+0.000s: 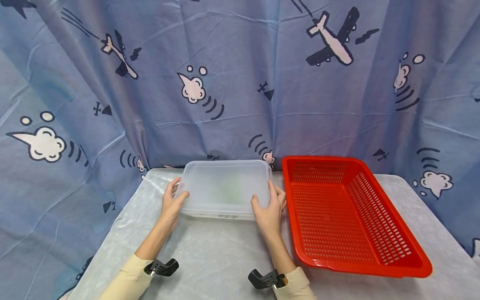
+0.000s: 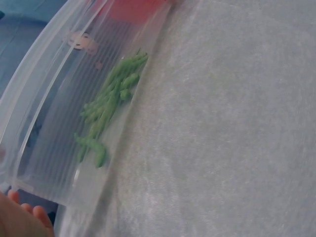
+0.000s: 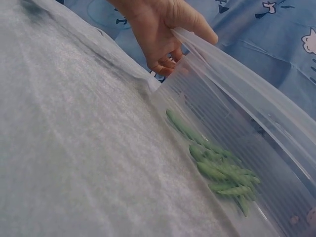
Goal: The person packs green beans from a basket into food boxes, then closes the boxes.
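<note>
A clear plastic storage box with a frosted lid is in the middle of the head view, near the back of the table. My left hand grips its left end, thumb on the lid's edge and fingers down the side. At the right end my right hand holds it likewise, with the thumb over the lid's front corner. Through the ribbed wall, the left wrist view shows a bunch of slim green pods inside. The same pods show in the right wrist view.
A large red plastic basket with slotted walls stands right of the box, close to my right hand. Pale cloth covers the table. Behind it hangs a blue curtain printed with planes and clouds.
</note>
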`<state>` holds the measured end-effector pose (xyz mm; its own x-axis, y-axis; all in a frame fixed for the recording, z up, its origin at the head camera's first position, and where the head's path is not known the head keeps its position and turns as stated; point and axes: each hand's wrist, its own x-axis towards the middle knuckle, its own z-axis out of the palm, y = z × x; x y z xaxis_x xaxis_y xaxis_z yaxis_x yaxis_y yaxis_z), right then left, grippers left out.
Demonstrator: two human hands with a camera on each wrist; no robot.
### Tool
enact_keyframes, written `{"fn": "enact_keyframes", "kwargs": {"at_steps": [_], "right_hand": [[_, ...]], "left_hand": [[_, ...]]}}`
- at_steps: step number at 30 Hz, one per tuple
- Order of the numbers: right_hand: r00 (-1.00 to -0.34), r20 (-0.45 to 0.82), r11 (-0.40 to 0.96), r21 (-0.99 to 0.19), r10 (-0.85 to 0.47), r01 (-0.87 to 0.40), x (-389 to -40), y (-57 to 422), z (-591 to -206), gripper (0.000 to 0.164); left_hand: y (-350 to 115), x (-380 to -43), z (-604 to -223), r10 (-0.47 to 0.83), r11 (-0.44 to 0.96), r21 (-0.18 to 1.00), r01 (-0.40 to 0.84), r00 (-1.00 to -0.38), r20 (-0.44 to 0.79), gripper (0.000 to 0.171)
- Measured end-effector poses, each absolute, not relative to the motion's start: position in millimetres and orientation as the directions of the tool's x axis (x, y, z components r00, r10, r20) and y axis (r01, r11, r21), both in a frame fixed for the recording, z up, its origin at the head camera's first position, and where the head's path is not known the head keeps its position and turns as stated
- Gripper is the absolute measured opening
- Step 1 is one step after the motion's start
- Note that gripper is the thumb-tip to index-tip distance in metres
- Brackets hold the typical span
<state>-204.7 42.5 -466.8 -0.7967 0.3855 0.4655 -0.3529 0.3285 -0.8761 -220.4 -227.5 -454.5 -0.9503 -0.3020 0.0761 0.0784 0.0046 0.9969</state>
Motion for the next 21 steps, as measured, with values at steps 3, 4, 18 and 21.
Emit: {"fn": "enact_keyframes", "kwargs": {"at_steps": [3,4,18,21], "right_hand": [[-0.794,0.469,0.317,-0.876,0.386,-0.363,-205.1,42.8,-468.3,0.065],[-0.795,0.468,0.313,-0.877,0.386,-0.364,-205.1,42.9,-468.6,0.065],[-0.822,0.381,0.250,-0.921,0.424,-0.298,-206.2,43.3,-471.4,0.062],[-0.820,0.377,0.247,-0.923,0.431,-0.295,-206.3,43.0,-471.4,0.061]], "left_hand": [[-227.0,-220.3,-455.0,-0.299,0.000,0.997,0.075,-0.951,0.072,0.069],[-226.7,-220.5,-454.9,-0.297,-0.002,0.997,0.073,-0.952,0.069,0.069],[-225.2,-223.8,-457.6,-0.259,-0.022,0.998,0.050,-0.965,0.043,0.068],[-224.5,-224.1,-458.8,-0.262,-0.021,0.998,0.057,-0.964,0.050,0.068]]}}
